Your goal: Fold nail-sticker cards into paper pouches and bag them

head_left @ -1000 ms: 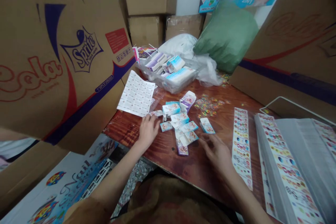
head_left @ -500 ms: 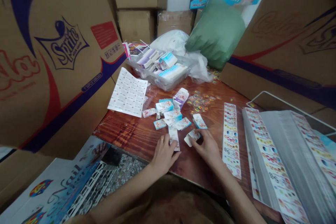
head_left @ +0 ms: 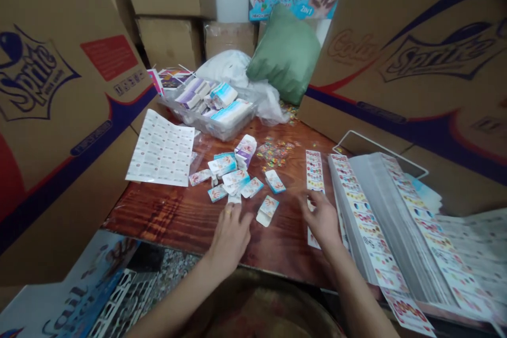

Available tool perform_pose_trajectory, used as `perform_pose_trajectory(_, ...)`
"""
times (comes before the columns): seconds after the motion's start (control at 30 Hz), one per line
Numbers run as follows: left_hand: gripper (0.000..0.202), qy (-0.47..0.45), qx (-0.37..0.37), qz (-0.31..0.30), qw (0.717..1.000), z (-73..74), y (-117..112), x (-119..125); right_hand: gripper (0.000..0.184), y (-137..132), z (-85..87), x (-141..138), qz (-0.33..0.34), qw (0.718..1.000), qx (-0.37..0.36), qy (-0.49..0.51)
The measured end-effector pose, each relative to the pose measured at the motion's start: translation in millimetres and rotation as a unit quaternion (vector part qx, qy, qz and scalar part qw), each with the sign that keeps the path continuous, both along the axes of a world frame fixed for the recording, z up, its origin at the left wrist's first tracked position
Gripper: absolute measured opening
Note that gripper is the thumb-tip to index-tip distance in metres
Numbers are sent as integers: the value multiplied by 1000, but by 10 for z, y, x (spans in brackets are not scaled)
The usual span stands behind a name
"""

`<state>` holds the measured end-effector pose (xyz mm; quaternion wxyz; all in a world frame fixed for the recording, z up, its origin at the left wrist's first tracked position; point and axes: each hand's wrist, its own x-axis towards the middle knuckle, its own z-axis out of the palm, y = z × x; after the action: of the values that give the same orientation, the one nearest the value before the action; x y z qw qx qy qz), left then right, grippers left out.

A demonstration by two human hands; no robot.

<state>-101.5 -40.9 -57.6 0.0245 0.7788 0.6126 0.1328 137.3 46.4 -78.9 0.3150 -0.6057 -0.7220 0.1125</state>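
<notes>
My left hand (head_left: 230,235) rests low over the table, fingers stretched forward onto a small white box (head_left: 234,198) they partly cover. Over the narrow sticker strip (head_left: 315,171) is my right hand (head_left: 322,222), its thumb and fingers apart; whether they touch the strip is hard to tell. Between my hands lies a small blue-and-white box (head_left: 268,210) with a flap out. Another such box (head_left: 275,181) lies just beyond it. A loose heap of small blue-and-white boxes (head_left: 236,181) spreads ahead of my left hand, with a purple-and-white box (head_left: 245,151) behind.
Tall stacks of sticker strips (head_left: 364,211) stand on the right beside a white wire frame (head_left: 380,150). Behind are a clear tub (head_left: 222,128) of boxes, a green bag (head_left: 287,55) and small colourful packets (head_left: 273,153). A printed sheet (head_left: 162,150) lies left. Large cartons (head_left: 59,158) flank the table.
My right hand has let go of the small box between my hands and moved right to the sticker strip. My left hand stays by the white box. The view has turned right.
</notes>
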Motion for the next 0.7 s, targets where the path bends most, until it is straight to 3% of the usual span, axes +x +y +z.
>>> perform_pose_trajectory(0.07, 32, 3, -14, -57, 998, 38, 101, 147, 39, 52, -28, 72, -103, 993, -1, -53)
perform_pose_trajectory(0.13, 34, 13, -22, -88, 996, 59, 213, 284, 55, 92, -65, 109, -149, 981, -26, -119)
perform_pose_trajectory(0.27, 27, 24, 0, -117, 993, 74, 346, 495, 62, 126, -142, 149, -164, 968, -56, -183)
perform_pose_trajectory(0.47, 16, -27, -3, -156, 987, 87, 318, 642, 59, 165, -207, 280, -204, 965, -82, -145)
perform_pose_trajectory(0.7, 16, -136, -20, -136, 981, 51, 331, 664, 64, 187, -172, 342, -194, 972, -77, -104)
